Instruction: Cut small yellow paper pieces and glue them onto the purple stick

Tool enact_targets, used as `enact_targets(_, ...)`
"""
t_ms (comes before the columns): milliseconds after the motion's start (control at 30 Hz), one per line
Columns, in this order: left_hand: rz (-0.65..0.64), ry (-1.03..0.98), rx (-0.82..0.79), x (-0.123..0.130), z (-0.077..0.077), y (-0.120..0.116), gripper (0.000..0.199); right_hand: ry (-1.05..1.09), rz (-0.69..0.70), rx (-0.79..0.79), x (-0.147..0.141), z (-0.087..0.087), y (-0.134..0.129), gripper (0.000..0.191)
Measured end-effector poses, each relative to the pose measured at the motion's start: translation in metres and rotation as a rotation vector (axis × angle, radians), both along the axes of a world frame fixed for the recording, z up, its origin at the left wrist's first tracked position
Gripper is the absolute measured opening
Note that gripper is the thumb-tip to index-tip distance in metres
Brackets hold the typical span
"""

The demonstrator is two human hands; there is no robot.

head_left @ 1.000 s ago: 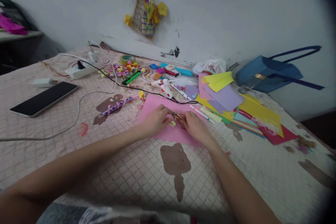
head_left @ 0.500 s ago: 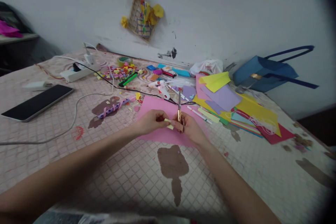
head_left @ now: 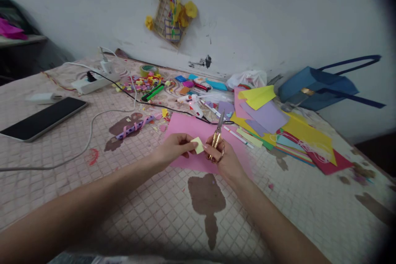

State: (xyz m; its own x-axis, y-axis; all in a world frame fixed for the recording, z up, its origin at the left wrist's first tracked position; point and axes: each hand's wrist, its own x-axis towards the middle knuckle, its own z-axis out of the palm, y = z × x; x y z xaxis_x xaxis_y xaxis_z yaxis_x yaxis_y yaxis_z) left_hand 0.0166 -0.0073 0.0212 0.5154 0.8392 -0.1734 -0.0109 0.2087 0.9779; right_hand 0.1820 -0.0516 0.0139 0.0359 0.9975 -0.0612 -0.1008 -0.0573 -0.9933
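In the head view my left hand [head_left: 177, 147] pinches a small pale yellow piece of paper [head_left: 197, 145] between thumb and fingers. Close beside it, my right hand [head_left: 227, 156] is closed around the gold handles of a pair of scissors [head_left: 217, 132], whose blades point up and away from me. The right fingertips come near the paper's right edge; whether they touch it I cannot tell. Both hands are above a pink sheet [head_left: 182, 123] lying on the table. A purple spotted stick wrapped with pink strip [head_left: 135, 127] lies left of the sheet.
A white glue gun [head_left: 195, 106] with a black cord lies behind the sheet. Coloured papers [head_left: 266, 115] are piled at right, near a blue bag [head_left: 318, 86]. At left are a phone [head_left: 45, 117], a power strip [head_left: 93, 83] and a white cable. Small paper cutouts [head_left: 142, 82] lie behind.
The yellow paper now faces me as a broader, squarish shape instead of a narrow strip. The scissors have tilted to the right in my right hand, and the view has shifted slightly.
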Motion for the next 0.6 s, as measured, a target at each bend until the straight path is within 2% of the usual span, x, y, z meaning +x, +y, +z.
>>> enact_targets(233,-0.023,0.0,-0.043,-0.003,0.0,0.002,0.026,0.063,0.013,-0.009,-0.005,-0.003,-0.002,0.026)
enact_targets(400,0.065,-0.188,-0.21,-0.001,-0.006,0.001,0.026,0.103,-0.011,0.001,-0.007,-0.003,-0.002,0.026)
enact_targets(500,0.125,-0.266,-0.236,-0.003,-0.005,0.007,0.026,0.214,0.033,-0.019,-0.007,0.0,-0.001,0.024)
enact_targets(600,0.109,-0.25,-0.248,-0.005,-0.005,0.011,0.028,0.326,0.075,-0.043,-0.007,0.002,0.002,0.031)
